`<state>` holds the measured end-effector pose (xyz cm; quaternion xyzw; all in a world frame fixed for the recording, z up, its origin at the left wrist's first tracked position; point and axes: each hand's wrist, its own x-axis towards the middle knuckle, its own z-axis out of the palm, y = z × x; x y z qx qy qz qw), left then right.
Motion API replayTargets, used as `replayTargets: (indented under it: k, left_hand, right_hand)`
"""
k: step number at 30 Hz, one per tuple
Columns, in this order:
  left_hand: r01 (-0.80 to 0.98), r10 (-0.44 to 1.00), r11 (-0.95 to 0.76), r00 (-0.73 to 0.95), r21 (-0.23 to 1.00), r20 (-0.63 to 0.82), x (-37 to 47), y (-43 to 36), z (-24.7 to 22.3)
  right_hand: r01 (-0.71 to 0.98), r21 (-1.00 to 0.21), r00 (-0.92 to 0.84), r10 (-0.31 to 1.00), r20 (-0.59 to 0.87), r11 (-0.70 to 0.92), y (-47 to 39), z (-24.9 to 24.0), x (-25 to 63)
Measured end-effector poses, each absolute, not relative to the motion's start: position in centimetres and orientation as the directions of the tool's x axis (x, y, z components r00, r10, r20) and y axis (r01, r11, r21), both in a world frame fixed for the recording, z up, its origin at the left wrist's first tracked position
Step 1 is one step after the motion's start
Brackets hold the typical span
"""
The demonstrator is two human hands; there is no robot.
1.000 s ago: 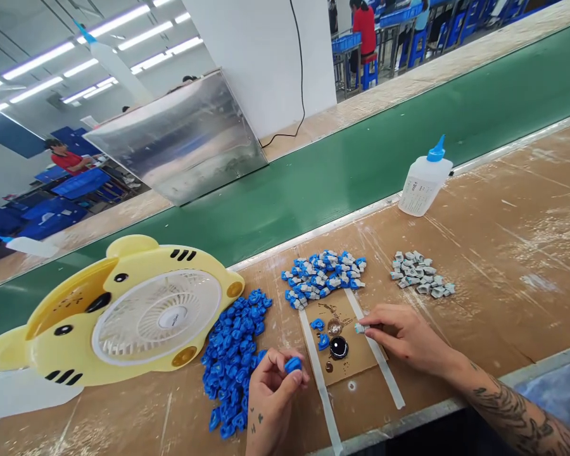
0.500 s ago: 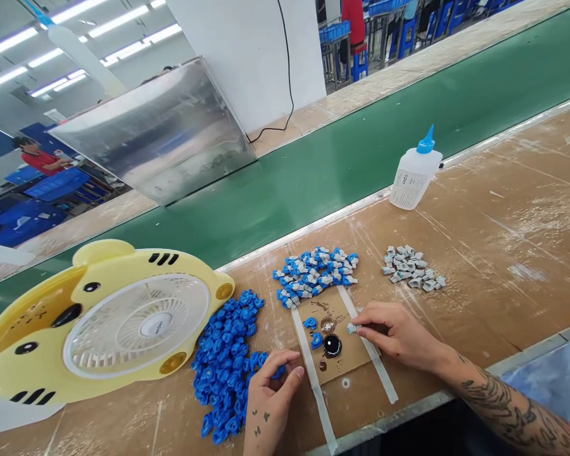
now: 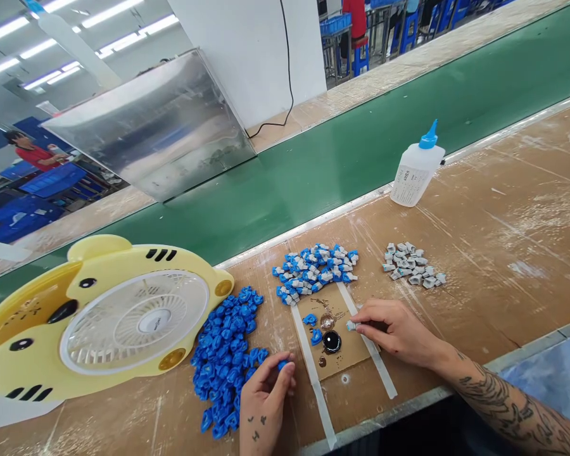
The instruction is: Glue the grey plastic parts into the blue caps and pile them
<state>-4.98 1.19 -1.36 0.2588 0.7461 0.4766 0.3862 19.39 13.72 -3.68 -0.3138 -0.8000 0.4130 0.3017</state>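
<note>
The step in hand looks to be the handling of one small part in each hand; near the bottom middle of the frame, the left hand (image 3: 265,399) has a narrow grip, thumb and fingers closed around a blue piece (image 3: 283,365), most of it hidden; right of centre, the right hand (image 3: 393,329) pinches a gray piece (image 3: 351,325) at the fingertips, over the right side of a cardboard sheet (image 3: 351,362); the two pieces are apart, with a black puddle (image 3: 331,342) and two loose blue bits (image 3: 316,336) lying between and above them in the frame; left of centre a blue heap (image 3: 225,361) spreads over the tabletop (image 3: 503,266), in the middle a mixed heap (image 3: 316,272) shows blue and gray parts together, and to its right sits a small gray heap (image 3: 413,264); a bottle (image 3: 411,177) with a blue tip stands at upper right; as a judgement, the next move calls for a light, steady pinch in both hands, with each piece turned the right way round and fingers kept out of the wet puddle.
</note>
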Motion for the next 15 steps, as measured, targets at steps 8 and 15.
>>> replayTargets:
  k: [8,15]
  left_hand:
    - [0.086,0.785,0.343,-0.573,0.935,-0.236,-4.5,1.0,-2.0]
    - [0.339,0.916,0.211,-0.397,0.917,-0.064,-2.4,2.0,-1.3]
  right_hand:
    - [0.261,-0.856,-0.624,0.755,0.203,0.446,13.7,-4.0,19.3]
    - [0.239,-0.855,-0.650,0.730,0.212,0.461,13.4,-4.0,19.8]
